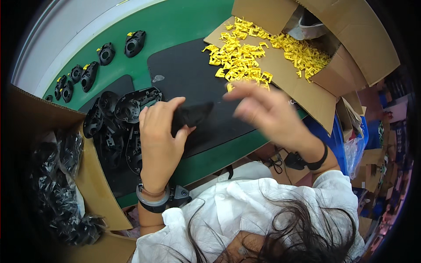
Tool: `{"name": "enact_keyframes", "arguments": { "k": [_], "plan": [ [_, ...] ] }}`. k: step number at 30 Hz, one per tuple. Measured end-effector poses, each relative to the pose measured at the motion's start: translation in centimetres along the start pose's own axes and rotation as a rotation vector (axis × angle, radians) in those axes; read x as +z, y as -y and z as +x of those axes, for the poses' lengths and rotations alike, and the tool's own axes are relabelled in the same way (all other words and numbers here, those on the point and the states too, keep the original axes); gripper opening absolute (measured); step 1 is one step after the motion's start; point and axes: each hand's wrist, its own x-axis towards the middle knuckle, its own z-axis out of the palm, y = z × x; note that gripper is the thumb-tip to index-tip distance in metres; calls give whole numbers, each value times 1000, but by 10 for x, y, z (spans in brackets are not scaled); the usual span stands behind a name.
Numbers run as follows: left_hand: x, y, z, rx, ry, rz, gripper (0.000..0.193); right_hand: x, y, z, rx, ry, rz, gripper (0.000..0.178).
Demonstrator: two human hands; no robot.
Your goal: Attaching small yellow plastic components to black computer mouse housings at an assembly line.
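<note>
My left hand [158, 131] grips a black plastic housing part [191, 115] above the black mat [188, 74]. My right hand [265, 111] is blurred, fingers spread, just right of that part and below the heap of small yellow clips [239, 55]. I cannot tell whether it holds a clip. A pile of black housing parts [118, 118] lies left of my left hand.
The yellow clips spill from an open cardboard box [351, 35] onto its flap. Several black parts with yellow clips [90, 74] sit in a row on the green belt [175, 22]. A cardboard box [57, 175] at left holds bagged black parts.
</note>
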Motion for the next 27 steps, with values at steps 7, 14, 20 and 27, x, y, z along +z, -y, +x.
{"name": "enact_keyframes", "arguments": {
  "k": [7,14,20,27],
  "plan": [
    [0,-10,-2,-360,-127,-1107,32,-59,-109,30,84,-289,-745,24],
    [0,2,2,-553,-38,-1534,52,-80,-88,32,130,-339,-459,20],
    [0,-1,0,-369,116,-1417,66,2,35,39,-77,182,383,24],
    [-15,9,2,-392,20,-1725,61,41,39,55,-208,197,399,16]
  ]
}}
